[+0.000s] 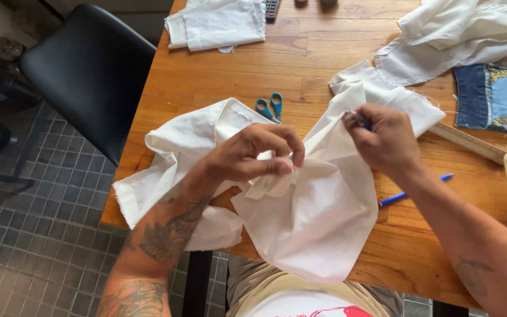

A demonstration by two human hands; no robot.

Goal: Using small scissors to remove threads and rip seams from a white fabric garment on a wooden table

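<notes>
white cloth point(300, 217) was bunched at the desk point(206, 76) edge, 6 o'clock. left hand point(253, 158) grip pinched it; right hand point(385, 141) clamped cloth and a small tool point(359, 120). a pricked finger or slippage was judged possible.

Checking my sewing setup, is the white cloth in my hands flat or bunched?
Bunched: the cloth is gathered where the left hand pinches it.

cloth point(318, 217): white, raw-edged, crumpled; spread over the near edge of the wooden table, one part hanging off the front
middle: bunched into folds and pinched up off the table
right part: a fold drawn up taut toward the far right
left part: lies loose, rumpled, corner over the table's left edge
tool point(359, 121): small, blue and metal, tip against the raised fold
</notes>
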